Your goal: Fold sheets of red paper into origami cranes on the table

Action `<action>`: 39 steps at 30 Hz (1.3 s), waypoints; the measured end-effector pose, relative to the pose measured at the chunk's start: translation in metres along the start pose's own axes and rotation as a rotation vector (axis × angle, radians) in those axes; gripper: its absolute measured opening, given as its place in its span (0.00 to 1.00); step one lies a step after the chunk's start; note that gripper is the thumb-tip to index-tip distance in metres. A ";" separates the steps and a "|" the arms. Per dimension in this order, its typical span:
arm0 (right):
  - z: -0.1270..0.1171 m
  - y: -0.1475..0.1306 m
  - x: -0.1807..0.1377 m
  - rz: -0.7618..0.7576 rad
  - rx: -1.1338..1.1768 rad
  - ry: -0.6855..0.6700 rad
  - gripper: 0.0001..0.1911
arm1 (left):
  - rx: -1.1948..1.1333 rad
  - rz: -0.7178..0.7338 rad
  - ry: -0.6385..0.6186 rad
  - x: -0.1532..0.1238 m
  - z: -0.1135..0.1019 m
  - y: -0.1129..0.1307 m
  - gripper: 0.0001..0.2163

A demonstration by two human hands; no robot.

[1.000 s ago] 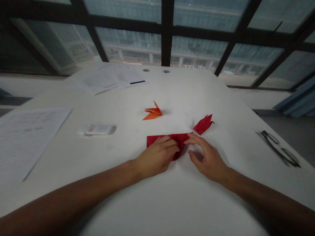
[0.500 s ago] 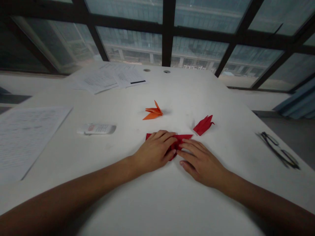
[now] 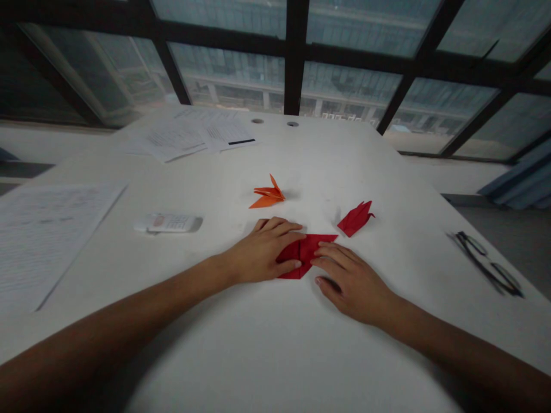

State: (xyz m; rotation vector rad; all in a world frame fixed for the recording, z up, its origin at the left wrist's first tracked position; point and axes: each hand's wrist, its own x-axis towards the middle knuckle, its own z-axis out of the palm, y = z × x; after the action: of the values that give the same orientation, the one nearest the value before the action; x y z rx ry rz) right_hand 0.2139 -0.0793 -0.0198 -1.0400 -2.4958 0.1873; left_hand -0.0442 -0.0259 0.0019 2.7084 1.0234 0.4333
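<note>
A folded sheet of red origami paper (image 3: 307,250) lies flat on the white table, with a crease down its middle. My left hand (image 3: 267,249) rests over its left part, fingers stretched out and thumb on the paper, hiding that side. At the right edge, the fingertips of my right hand (image 3: 350,281) touch the paper, fingers extended and slightly apart. Just beyond the right hand sits a red paper crane (image 3: 356,219). An orange paper crane (image 3: 268,195) stands farther back, past the left hand.
To the left lie a white tube-like item (image 3: 169,223) and a printed sheet (image 3: 51,241). More printed papers (image 3: 185,135) are at the back left. Black-framed glasses (image 3: 489,264) lie near the table's right edge. A window (image 3: 293,63) borders the far end.
My left hand has shifted left across the red paper, uncovering its middle crease and lower edge. The paper's lower left now lies spread out. My right hand has barely moved.
</note>
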 end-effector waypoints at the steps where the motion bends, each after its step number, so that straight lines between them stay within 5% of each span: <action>1: 0.000 0.001 0.000 0.001 0.024 -0.001 0.19 | 0.033 0.003 0.056 0.000 -0.001 0.005 0.21; 4: 0.000 0.003 0.002 0.014 0.093 -0.018 0.20 | 0.143 0.057 0.130 0.001 -0.001 0.024 0.13; 11: 0.003 0.006 -0.001 0.010 0.222 -0.007 0.24 | 0.096 0.002 0.022 0.003 0.009 0.036 0.08; 16: -0.002 0.006 -0.001 0.084 0.264 0.184 0.19 | 0.149 0.015 0.063 -0.002 0.013 0.028 0.12; 20: -0.001 0.010 0.000 0.216 0.315 0.386 0.17 | -0.208 -0.006 0.323 -0.004 0.006 0.028 0.13; 23: 0.004 0.017 0.001 0.308 0.523 0.436 0.24 | -0.528 -0.202 0.559 -0.001 -0.001 0.035 0.11; 26: 0.009 0.022 0.001 0.352 0.712 0.409 0.30 | -0.959 -0.359 0.596 0.003 0.000 0.041 0.11; 29: 0.011 0.024 0.003 0.361 0.824 0.399 0.32 | -1.191 -0.347 0.530 0.005 0.006 0.039 0.14; 33: 0.011 0.023 0.005 0.319 0.866 0.504 0.29 | -0.848 -0.315 0.500 0.004 0.011 0.026 0.19; 36: 0.007 0.023 0.005 0.271 0.646 0.589 0.24 | -0.510 -0.302 0.455 0.003 0.012 0.017 0.17; 39: 0.000 0.023 0.003 0.227 0.337 0.499 0.18 | -0.224 -0.239 0.376 0.001 0.011 0.011 0.13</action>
State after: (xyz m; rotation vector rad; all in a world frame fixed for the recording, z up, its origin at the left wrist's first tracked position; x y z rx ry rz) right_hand 0.2268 -0.0608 -0.0251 -1.0668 -1.8263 0.3545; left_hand -0.0327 -0.0348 -0.0048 2.3193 1.2848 0.9711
